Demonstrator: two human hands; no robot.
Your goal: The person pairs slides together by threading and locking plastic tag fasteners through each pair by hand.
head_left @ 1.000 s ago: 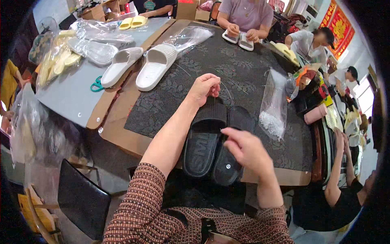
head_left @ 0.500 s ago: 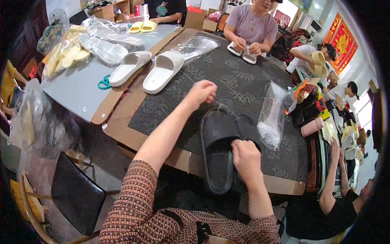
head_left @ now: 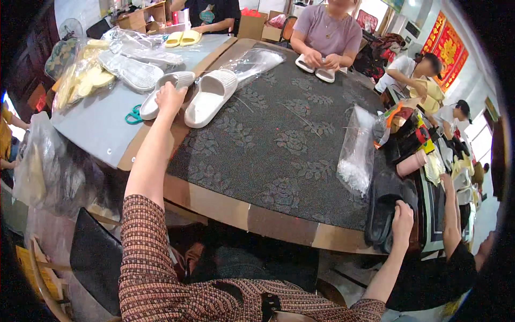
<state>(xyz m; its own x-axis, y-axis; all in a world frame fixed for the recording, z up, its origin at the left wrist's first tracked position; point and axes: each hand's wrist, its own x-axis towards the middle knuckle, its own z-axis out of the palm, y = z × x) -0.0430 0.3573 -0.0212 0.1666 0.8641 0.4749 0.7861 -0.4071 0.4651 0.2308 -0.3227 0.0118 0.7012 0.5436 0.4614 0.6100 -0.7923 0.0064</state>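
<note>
A pair of white slippers lies at the far left of the dark patterned table point(head_left: 279, 145). My left hand point(head_left: 170, 97) reaches out to them, fingers curled over the left white slipper point(head_left: 152, 104); the right white slipper point(head_left: 210, 97) lies just beside it. Down at the table's near right edge, my right hand point(head_left: 402, 216) grips a stacked pair of black slippers point(head_left: 380, 213), which hang partly over the edge.
A clear plastic bag point(head_left: 357, 155) stands near the black slippers. Teal scissors point(head_left: 132, 116), bagged yellow slippers point(head_left: 80, 80) and empty bags lie on the grey board. A person opposite handles white slippers point(head_left: 316, 70). Another person's arm point(head_left: 450, 214) hangs at the right.
My right hand has carried the black slippers from the table's near middle to its right edge. My left hand has left them and stretched to the white slippers.
</note>
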